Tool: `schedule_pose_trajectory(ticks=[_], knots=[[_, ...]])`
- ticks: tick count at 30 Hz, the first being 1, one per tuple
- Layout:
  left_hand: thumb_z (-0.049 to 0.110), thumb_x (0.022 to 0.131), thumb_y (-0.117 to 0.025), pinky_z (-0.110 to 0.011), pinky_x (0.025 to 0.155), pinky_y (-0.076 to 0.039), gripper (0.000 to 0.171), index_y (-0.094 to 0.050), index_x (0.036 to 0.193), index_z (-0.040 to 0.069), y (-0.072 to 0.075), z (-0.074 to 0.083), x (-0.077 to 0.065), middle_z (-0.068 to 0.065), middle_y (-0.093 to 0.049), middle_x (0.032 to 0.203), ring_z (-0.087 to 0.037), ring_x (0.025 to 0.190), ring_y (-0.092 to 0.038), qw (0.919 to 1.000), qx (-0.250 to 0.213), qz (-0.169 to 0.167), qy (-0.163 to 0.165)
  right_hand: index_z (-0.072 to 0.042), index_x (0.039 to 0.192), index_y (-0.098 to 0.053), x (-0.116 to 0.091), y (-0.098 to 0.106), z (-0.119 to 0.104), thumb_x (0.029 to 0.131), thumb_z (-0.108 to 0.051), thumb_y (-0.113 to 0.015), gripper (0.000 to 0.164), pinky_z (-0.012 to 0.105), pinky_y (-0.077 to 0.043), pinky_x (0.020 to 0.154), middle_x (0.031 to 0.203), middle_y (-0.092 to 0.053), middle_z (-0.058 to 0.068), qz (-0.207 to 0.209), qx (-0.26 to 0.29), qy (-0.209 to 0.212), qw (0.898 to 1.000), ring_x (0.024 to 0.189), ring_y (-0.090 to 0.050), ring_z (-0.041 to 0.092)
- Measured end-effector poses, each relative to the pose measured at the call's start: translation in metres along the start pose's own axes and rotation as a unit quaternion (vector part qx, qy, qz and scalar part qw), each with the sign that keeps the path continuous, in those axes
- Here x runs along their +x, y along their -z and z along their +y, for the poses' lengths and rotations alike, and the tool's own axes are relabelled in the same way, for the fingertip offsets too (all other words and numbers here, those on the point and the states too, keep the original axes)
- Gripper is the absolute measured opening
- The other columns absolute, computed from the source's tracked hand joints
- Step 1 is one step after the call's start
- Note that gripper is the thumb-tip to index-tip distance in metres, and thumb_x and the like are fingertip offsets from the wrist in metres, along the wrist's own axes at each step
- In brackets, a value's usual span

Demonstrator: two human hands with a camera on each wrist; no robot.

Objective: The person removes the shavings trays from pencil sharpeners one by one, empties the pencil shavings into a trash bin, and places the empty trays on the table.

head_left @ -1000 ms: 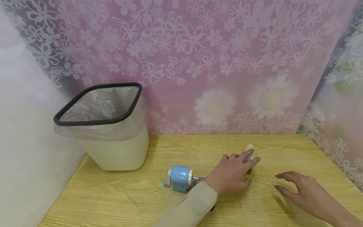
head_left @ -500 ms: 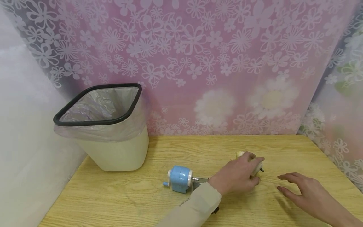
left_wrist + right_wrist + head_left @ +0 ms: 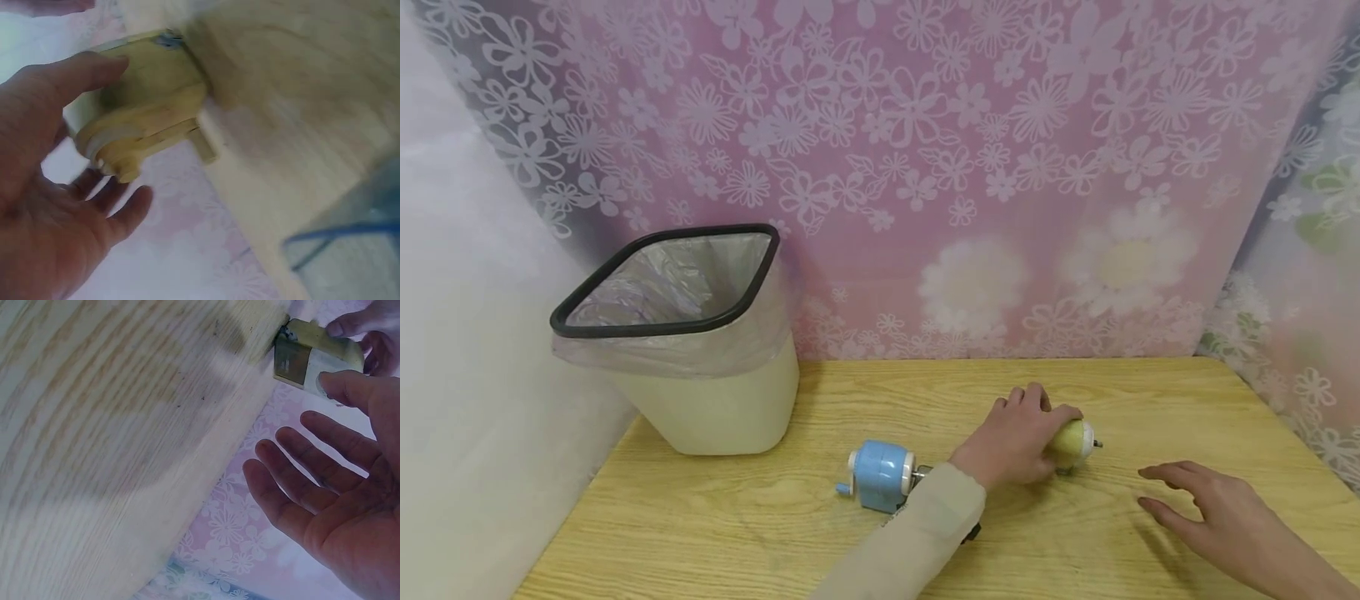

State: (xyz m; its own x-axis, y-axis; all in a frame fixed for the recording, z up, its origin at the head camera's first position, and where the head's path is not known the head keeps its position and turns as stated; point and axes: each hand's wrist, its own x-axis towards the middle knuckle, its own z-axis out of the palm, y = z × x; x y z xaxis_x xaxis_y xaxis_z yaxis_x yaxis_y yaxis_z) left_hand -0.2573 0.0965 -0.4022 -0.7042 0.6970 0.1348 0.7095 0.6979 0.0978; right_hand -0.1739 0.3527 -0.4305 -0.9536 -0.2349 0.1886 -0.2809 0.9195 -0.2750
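Observation:
My left hand (image 3: 1011,437) grips a small yellow hand-crank pencil sharpener (image 3: 1066,444) just over the table. Its white end, with a short metal pin, points right toward my other hand. In the left wrist view, the thumb lies along the yellow body (image 3: 156,81), and the fingers are on the far side, partly hidden. My right hand (image 3: 1217,510) hovers to the right with fingers apart, holding nothing. A blue pencil sharpener (image 3: 882,475) sits left of my left forearm, crank outward. The sleeve covers the parts beyond its metal pin.
A cream bin (image 3: 730,408) with a black rim and plastic liner stands at the table's back left. Behind the wooden table (image 3: 820,400) hangs a pink flowered curtain (image 3: 880,208). A small black piece (image 3: 972,533) pokes out beside the left sleeve.
My left hand has taken hold of the yellow sharpener and turned it so that the pin end points right. My right hand stays almost where it was.

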Motion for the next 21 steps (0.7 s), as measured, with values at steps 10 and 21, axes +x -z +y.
schedule_pose_trajectory(ticks=[10,21], knots=[[0.029,0.089,-0.08,-0.015,0.081,-0.049,0.058,-0.049,0.138,0.026,0.0068,0.0083,-0.0032,0.009,-0.058,0.125,-0.004,0.102,-0.055,0.9965,-0.061,-0.048,0.032,-0.006,0.114,-0.074,-0.0005,-0.0007,-0.0045,0.089,-0.024,-0.079,0.032,0.037,-0.058,0.06,0.111,-0.074,0.015,0.003,0.008,0.004,1.0,0.082,-0.072,0.032],[0.03,0.087,-0.083,-0.014,0.083,-0.051,0.055,-0.058,0.135,0.024,0.0058,0.0047,-0.0045,0.009,-0.066,0.119,-0.001,0.099,-0.061,0.9979,-0.036,-0.029,0.046,-0.009,0.112,-0.075,-0.0032,0.0021,-0.0083,0.086,-0.023,-0.082,0.03,0.034,-0.058,0.059,0.109,-0.075,0.011,0.03,0.005,0.023,0.999,0.081,-0.072,0.03]])
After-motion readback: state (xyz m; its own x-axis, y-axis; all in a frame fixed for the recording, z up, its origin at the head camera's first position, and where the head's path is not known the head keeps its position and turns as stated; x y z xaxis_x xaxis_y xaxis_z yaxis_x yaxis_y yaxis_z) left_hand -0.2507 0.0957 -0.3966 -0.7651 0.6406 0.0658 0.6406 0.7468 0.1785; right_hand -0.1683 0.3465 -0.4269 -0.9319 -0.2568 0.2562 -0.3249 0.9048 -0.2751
